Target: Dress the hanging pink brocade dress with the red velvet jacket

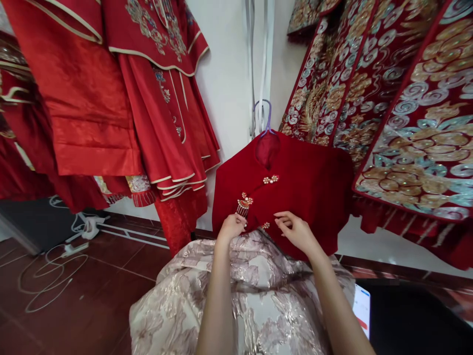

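Observation:
A dark red velvet jacket (310,177) hangs on a purple hanger (266,118) in front of me. Beaded flower clasps (271,179) run down its front, and a brooch with a beaded tassel (243,205) sits on its left part. My left hand (232,227) is closed at the jacket's edge just under the tassel, fingertips pinched on the red cloth. Over the right part of the front, my right hand (296,230) has its fingers apart and holds nothing. A small flower clasp (265,225) lies between both hands. Pale brocade fabric (266,315) with a floral pattern spreads below.
Red embroidered garments (158,98) hang at the left, and heavily sequined ones (417,123) at the right. A white cable (48,276) and a power strip (76,249) lie on the tiled floor. At lower right a phone (362,308) rests beside a black surface.

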